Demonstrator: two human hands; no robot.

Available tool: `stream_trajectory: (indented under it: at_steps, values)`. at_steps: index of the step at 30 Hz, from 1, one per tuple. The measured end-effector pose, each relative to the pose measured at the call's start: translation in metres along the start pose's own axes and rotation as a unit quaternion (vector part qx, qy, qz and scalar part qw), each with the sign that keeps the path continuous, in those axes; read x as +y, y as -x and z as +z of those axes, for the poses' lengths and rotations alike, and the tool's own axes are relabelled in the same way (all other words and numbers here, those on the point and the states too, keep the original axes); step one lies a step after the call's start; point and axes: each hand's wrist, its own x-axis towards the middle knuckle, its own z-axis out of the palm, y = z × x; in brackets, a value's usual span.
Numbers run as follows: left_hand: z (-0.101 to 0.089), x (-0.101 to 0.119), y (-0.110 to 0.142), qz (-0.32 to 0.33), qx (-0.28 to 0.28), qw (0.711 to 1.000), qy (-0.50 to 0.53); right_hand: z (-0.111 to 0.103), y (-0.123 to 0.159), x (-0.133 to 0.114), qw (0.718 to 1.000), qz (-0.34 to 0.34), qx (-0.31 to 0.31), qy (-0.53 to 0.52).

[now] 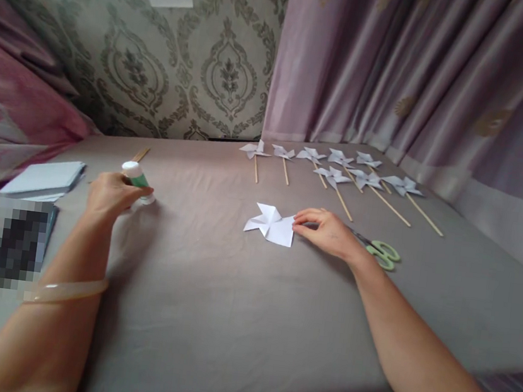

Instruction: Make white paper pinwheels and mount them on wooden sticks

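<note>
My left hand [112,193] is closed around a glue stick [135,174] with a white cap and a green label, at the left of the cloth-covered table. At the table's middle lies a white paper pinwheel [271,224], with some of its points folded to the centre and its right part a flat flap. The fingertips of my right hand [321,229] pinch that flap's right edge. Just beyond my right wrist, scissors [384,254] with light green handles lie partly hidden behind the hand.
Several paper pinwheels on sticks [334,177] lie at the back right. Thin wooden sticks [141,154] are behind my left hand. A stack of white paper [44,177] and a blurred-out dark object [16,248] lie at the left. Curtains [326,58] border the table.
</note>
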Motion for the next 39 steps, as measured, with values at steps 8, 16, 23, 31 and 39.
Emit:
stream_trajectory:
  at_steps: [8, 16, 23, 31, 39]
  values:
    - [0.006, -0.014, -0.010, 0.036, 0.008, 0.999, 0.025, -0.008, 0.005, 0.003, 0.991, -0.076, -0.096, 0.061]
    - [-0.003, 0.001, 0.001, 0.003, -0.010, 0.999, -0.049, -0.003, 0.006, 0.003, 0.988, -0.095, -0.098, 0.074]
    - [0.002, -0.006, -0.001, 0.024, 0.007, 0.999, -0.030, 0.007, 0.005, 0.019, 0.986, -0.128, -0.084, 0.058]
    - [0.002, -0.008, -0.002, 0.035, 0.013, 0.999, -0.021, 0.010, 0.004, 0.021, 0.982, -0.154, -0.091, 0.066]
    - [-0.001, -0.010, -0.008, 0.025, -0.028, 0.998, -0.049, 0.007, 0.004, 0.009, 0.981, -0.150, -0.093, 0.084]
